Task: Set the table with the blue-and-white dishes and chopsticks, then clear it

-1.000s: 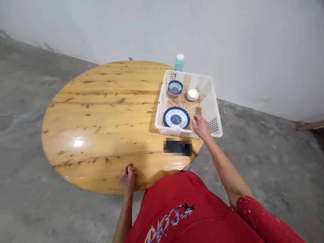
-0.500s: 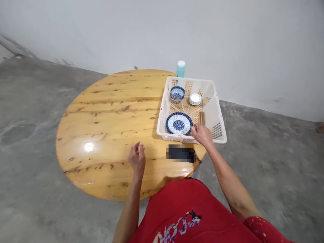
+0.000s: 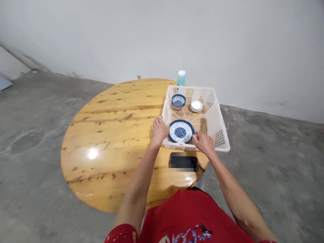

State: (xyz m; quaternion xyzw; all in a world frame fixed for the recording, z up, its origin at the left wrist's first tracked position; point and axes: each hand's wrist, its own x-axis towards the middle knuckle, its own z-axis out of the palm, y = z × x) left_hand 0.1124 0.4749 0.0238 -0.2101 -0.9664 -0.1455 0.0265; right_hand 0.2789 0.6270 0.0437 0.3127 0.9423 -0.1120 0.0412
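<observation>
Between left hand (image 3: pixel 159 129), right hand (image 3: pixel 204 142): blue plate (image 3: pixel 181 131).

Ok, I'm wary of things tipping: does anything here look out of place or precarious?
The white basket overhangs the round table: its near right corner juts past the rim, over the floor. The dishes inside look intact, nothing spilled.

Both hands (image 3: pixel 160 129) (image 3: pixel 204 142) at blue plate (image 3: pixel 181 131) in basket (image 3: pixel 222 135).
</observation>
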